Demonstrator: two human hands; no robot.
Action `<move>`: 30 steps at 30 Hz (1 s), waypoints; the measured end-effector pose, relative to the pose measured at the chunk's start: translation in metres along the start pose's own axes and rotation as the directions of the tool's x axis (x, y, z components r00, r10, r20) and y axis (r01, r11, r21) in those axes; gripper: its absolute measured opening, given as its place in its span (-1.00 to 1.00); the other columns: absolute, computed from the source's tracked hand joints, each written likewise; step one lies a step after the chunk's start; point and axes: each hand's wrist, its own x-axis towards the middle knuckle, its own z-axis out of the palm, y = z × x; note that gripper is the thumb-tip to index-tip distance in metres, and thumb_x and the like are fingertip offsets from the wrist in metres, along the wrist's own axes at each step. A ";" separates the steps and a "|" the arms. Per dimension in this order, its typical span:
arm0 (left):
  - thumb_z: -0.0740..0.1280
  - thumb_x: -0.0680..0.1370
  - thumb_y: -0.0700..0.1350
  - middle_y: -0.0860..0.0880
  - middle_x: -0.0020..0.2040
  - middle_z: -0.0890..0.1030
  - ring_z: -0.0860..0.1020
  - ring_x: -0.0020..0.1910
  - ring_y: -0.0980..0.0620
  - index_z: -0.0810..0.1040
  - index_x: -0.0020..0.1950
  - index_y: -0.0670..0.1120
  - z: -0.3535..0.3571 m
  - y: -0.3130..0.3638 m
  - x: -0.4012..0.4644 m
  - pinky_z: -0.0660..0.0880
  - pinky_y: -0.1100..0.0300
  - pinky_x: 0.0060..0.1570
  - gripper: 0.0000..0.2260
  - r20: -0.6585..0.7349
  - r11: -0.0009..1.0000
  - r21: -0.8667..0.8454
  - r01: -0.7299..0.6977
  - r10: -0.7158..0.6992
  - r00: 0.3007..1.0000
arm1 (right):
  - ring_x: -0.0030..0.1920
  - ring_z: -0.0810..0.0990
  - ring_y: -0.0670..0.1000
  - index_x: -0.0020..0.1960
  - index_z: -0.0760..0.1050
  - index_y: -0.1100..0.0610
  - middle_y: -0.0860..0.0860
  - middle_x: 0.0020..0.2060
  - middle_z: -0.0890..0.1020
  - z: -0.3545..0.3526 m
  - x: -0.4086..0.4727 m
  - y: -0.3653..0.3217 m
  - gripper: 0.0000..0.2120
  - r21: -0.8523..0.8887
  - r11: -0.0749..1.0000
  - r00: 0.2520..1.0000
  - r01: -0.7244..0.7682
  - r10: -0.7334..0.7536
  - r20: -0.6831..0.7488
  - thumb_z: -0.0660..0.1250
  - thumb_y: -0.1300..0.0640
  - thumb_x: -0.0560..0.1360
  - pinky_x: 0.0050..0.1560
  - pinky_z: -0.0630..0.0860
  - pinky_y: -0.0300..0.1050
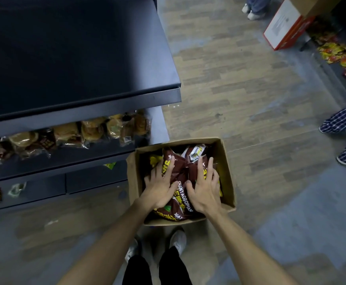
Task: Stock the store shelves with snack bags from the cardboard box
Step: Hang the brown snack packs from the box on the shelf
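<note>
Down on the floor beside the shelves [98, 159], cardboard box [227, 171] seemingly still full of snack bags [180, 171], left hand [159, 186] and right hand [205, 188] spread flat over them, most stocking left.

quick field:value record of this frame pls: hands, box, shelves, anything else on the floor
left hand: fingers spread, resting on the dark brown snack bags in the box
right hand: fingers spread on the same bags
grip: no bag lifted yet
open brown cardboard box: on the wood-pattern floor, beside the shelf unit
top dark metal shelf: bare
middle shelf: clear-wrapped brown pastry packs
red and white carton: far right, loose yellow packets beside it
</note>
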 end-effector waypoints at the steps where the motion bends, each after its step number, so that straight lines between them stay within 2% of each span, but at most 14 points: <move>1: 0.10 0.62 0.13 -0.05 0.58 -0.15 0.00 0.51 -0.15 -0.39 0.49 0.27 -0.001 0.002 0.003 0.05 -0.26 0.41 -0.31 0.018 1.000 -0.021 0.012 -0.012 1.000 | 0.49 0.05 0.21 0.58 -0.30 -0.10 0.09 0.58 -0.21 -0.001 0.004 0.001 -0.13 0.008 1.000 0.999 0.003 -0.004 0.034 0.23 -0.16 0.52 0.38 0.24 0.29; 3: 0.16 0.60 0.06 -0.05 0.58 -0.14 0.01 0.51 -0.18 -0.37 0.49 0.29 -0.006 0.004 0.009 0.07 -0.28 0.40 -0.27 0.041 0.999 -0.048 0.014 -0.012 0.999 | 0.51 -0.02 0.21 0.56 -0.35 -0.12 0.07 0.57 -0.26 -0.010 0.013 0.004 -0.06 0.023 0.999 0.994 0.030 -0.032 0.103 0.28 -0.14 0.49 0.41 0.18 0.29; 5: 0.26 0.55 0.03 -0.14 0.54 0.05 0.18 0.44 -0.22 -0.28 0.51 0.30 -0.014 0.001 0.008 0.22 -0.21 0.38 -0.21 -0.003 0.998 -0.058 0.001 -0.001 1.000 | 0.52 -0.03 0.24 0.57 -0.34 -0.11 0.08 0.56 -0.26 -0.018 0.012 0.009 0.00 0.092 0.995 0.992 0.035 -0.046 0.121 0.36 -0.07 0.47 0.45 0.12 0.23; 7: 0.37 0.48 0.04 -0.15 0.41 0.30 0.38 0.33 -0.17 -0.08 0.55 0.27 -0.019 -0.003 0.002 0.37 -0.06 0.30 -0.20 -0.118 0.994 -0.100 0.041 -0.053 0.992 | 0.49 0.06 0.26 0.59 -0.24 -0.12 0.14 0.56 -0.12 -0.016 -0.002 0.011 -0.03 0.200 0.979 0.999 -0.034 0.027 0.040 0.40 -0.02 0.47 0.45 0.15 0.16; 10: 0.43 0.42 0.09 -0.08 0.26 0.46 0.49 0.22 -0.08 0.19 0.52 0.19 -0.024 0.002 -0.008 0.45 0.02 0.21 -0.28 -0.216 0.985 -0.149 0.088 -0.119 0.969 | 0.38 0.31 0.23 0.59 -0.07 -0.17 0.18 0.40 0.26 -0.007 -0.027 0.004 -0.17 0.313 0.940 0.989 -0.137 0.146 -0.007 0.38 0.00 0.52 0.36 0.30 0.09; 13: 0.44 0.40 0.13 -0.02 0.20 0.51 0.53 0.15 -0.05 0.30 0.47 0.17 -0.036 0.015 -0.019 0.51 0.06 0.13 -0.34 -0.273 0.987 -0.148 0.065 -0.104 0.956 | 0.25 0.40 0.19 0.58 0.02 -0.17 0.13 0.26 0.37 -0.015 -0.028 -0.003 -0.27 0.257 0.957 0.987 -0.133 0.153 -0.056 0.34 0.02 0.55 0.23 0.40 0.09; 15: 0.45 0.40 0.17 0.02 0.14 0.54 0.55 0.11 0.01 0.36 0.45 0.13 -0.046 0.021 -0.029 0.49 0.16 0.05 -0.36 -0.344 0.987 -0.160 0.025 -0.080 0.936 | 0.21 0.43 0.16 0.57 0.04 -0.17 0.11 0.22 0.39 -0.029 -0.026 -0.009 -0.29 0.227 0.967 0.985 -0.115 0.141 -0.101 0.33 -0.02 0.54 0.14 0.46 0.07; 17: 0.47 0.40 0.20 0.03 0.08 0.55 0.55 0.07 0.06 0.39 0.44 0.08 -0.060 0.027 -0.041 0.43 0.30 0.01 -0.35 -0.410 0.983 -0.184 -0.021 -0.057 0.910 | 0.17 0.47 0.13 0.56 0.05 -0.18 0.07 0.19 0.41 -0.046 -0.027 -0.020 -0.31 0.215 0.973 0.983 -0.086 0.118 -0.139 0.31 -0.09 0.54 0.07 0.49 0.06; 19: 0.45 0.41 0.24 0.04 0.05 0.55 0.52 0.07 0.09 0.38 0.45 0.07 -0.078 0.031 -0.053 0.41 0.32 0.01 -0.33 -0.456 0.986 -0.162 -0.046 -0.033 0.889 | 0.11 0.52 0.09 0.55 0.05 -0.19 0.03 0.14 0.45 -0.065 -0.030 -0.034 -0.33 0.188 0.980 0.980 -0.060 0.093 -0.177 0.28 -0.19 0.53 0.03 0.51 0.02; 22: 0.38 0.44 0.27 0.00 0.12 0.57 0.55 0.12 0.02 0.37 0.44 0.06 -0.106 0.033 -0.070 0.52 0.12 0.07 -0.37 -0.523 0.994 -0.073 -0.080 0.030 0.852 | 0.04 0.57 0.07 0.54 0.08 -0.20 0.00 0.07 0.48 -0.088 -0.037 -0.060 -0.32 0.163 0.986 0.971 -0.046 0.083 -0.226 0.25 -0.29 0.51 -0.04 0.50 -0.01; 25: 0.33 0.49 0.22 -0.02 0.21 0.56 0.55 0.16 -0.07 0.34 0.41 0.10 -0.140 0.034 -0.093 0.51 0.07 0.05 -0.47 -0.543 0.995 -0.063 -0.078 0.031 0.839 | 0.04 0.58 0.09 0.51 0.17 -0.17 0.00 0.06 0.50 -0.105 -0.050 -0.092 -0.37 0.171 0.985 0.957 0.005 0.045 -0.288 0.27 -0.26 0.51 -0.09 0.45 -0.03; 28: 0.35 0.48 0.14 0.03 0.14 0.61 0.59 0.07 -0.04 0.34 0.42 0.14 -0.172 0.024 -0.118 0.51 0.14 -0.06 -0.48 -0.550 0.991 -0.074 -0.109 0.051 0.833 | 0.06 0.57 0.08 0.52 0.19 -0.16 0.00 0.09 0.51 -0.121 -0.064 -0.128 -0.41 0.181 0.982 0.942 0.050 0.013 -0.334 0.27 -0.18 0.53 -0.12 0.40 -0.07; 30: 0.37 0.46 0.13 0.04 0.13 0.61 0.59 0.05 -0.03 0.38 0.42 0.13 -0.191 0.014 -0.136 0.53 0.14 -0.11 -0.47 -0.588 0.991 -0.043 -0.124 0.075 0.806 | 0.05 0.57 0.10 0.51 0.18 -0.16 0.01 0.11 0.52 -0.129 -0.076 -0.154 -0.42 0.175 0.981 0.930 0.086 -0.016 -0.367 0.26 -0.13 0.54 -0.11 0.42 -0.05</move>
